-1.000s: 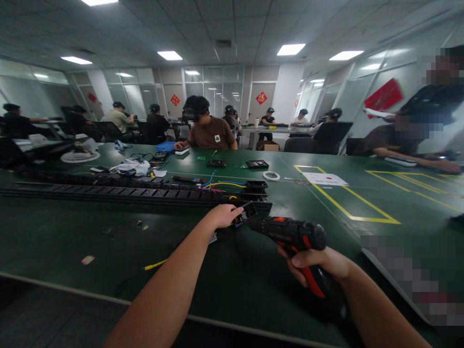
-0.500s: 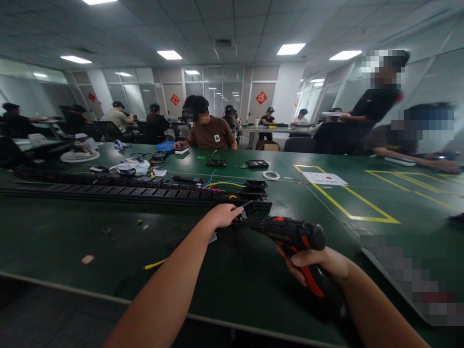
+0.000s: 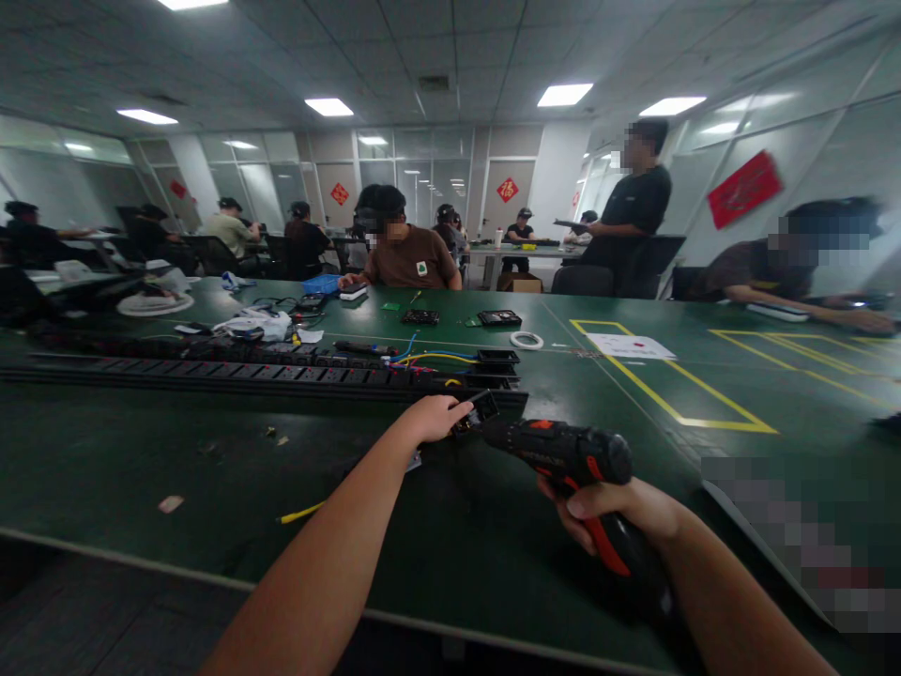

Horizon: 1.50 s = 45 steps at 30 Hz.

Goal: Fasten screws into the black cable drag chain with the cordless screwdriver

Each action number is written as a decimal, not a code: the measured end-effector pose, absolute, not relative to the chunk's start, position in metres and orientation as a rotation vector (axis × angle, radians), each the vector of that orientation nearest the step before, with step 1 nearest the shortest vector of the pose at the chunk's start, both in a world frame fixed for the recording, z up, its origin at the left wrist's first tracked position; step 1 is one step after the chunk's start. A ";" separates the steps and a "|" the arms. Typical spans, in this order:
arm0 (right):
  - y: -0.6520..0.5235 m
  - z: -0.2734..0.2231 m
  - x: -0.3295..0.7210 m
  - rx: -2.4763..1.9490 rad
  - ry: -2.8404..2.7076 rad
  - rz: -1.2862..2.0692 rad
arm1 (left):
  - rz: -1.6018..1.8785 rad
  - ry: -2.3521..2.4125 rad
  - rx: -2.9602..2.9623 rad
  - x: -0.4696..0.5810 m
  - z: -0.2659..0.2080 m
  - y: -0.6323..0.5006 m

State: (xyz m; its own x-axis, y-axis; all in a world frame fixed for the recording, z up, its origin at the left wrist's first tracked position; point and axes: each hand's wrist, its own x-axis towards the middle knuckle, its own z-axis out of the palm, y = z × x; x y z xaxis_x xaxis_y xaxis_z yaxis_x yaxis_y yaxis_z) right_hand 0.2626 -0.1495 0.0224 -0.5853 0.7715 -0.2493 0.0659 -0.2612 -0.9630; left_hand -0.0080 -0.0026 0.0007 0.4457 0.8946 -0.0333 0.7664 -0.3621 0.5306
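My right hand (image 3: 605, 512) is wrapped round the handle of a black and orange cordless drill (image 3: 563, 453). The drill's nose points left at a small black plastic housing (image 3: 484, 406), which my left hand (image 3: 437, 419) grips from the left side. Whether the bit touches the housing is too dark to tell. Below my left forearm a yellow wire (image 3: 301, 513) sticks out over the green table (image 3: 436, 563). Just beyond my left hand lie long black power strips (image 3: 302, 373), with blue, yellow and red wires (image 3: 429, 357) at their right end.
A white tape roll (image 3: 526, 340) and a paper sheet (image 3: 630, 346) lie farther back on the table. White bags and cables (image 3: 253, 324) are heaped at the left. Across the table sits a person in a brown shirt (image 3: 415, 258). A grey-edged, pixelated panel (image 3: 781, 545) is at the right.
Both my hands, the drill and the housing stay practically in place. The standing person at the back right has moved to the left.
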 end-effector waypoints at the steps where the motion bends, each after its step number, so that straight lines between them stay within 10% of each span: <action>1: -0.150 0.023 0.262 -1.024 -1.511 1.892 | 0.361 1.391 2.224 -0.008 0.000 -0.002; 45: -0.151 0.028 0.259 -1.015 -1.504 1.896 | 0.353 1.398 2.230 -0.009 0.004 -0.005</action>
State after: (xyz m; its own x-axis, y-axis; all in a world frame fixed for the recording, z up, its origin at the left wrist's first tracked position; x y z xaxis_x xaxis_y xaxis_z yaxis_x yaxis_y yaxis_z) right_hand 0.2591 -0.1509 0.0277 -0.5895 0.7716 -0.2390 0.0573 -0.2552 -0.9652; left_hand -0.0086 -0.0052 0.0042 0.4444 0.8951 -0.0360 0.7710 -0.3617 0.5242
